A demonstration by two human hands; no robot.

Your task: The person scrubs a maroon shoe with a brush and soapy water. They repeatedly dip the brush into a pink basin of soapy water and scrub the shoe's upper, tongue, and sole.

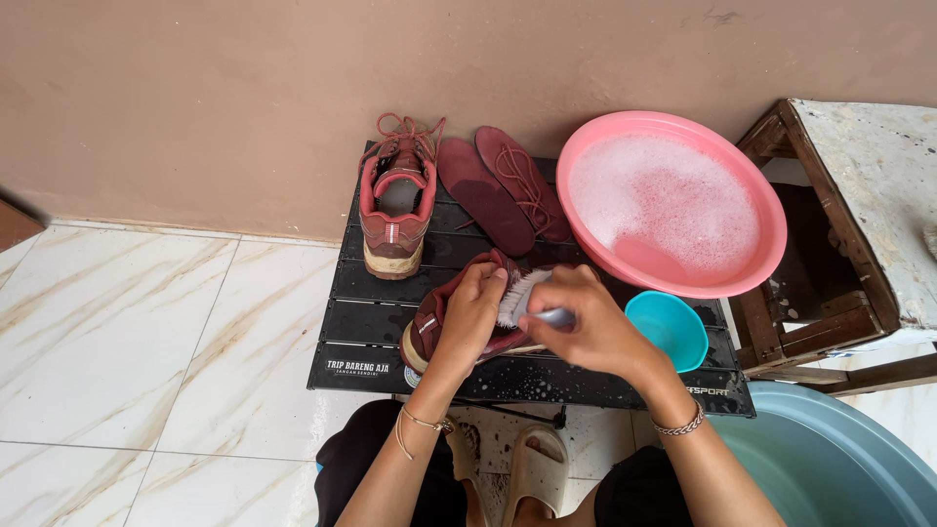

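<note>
Scrubbing, right hand [592,327] closed round brush [524,299], left hand [470,314] steadying shoe [451,322]

Bare tiles [146,332] open to the left, pink basin [683,283] and teal cup [673,327] crowd right — wall [195,107] behind.

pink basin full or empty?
Partly full: the pink basin holds soapy water, white foam over most of its inside, below the rim.

I'm getting soft, even daylight here; shadows are lying faint under the worktop [390,332], nothing is glaring, focus is holding sharp throughout.
</note>
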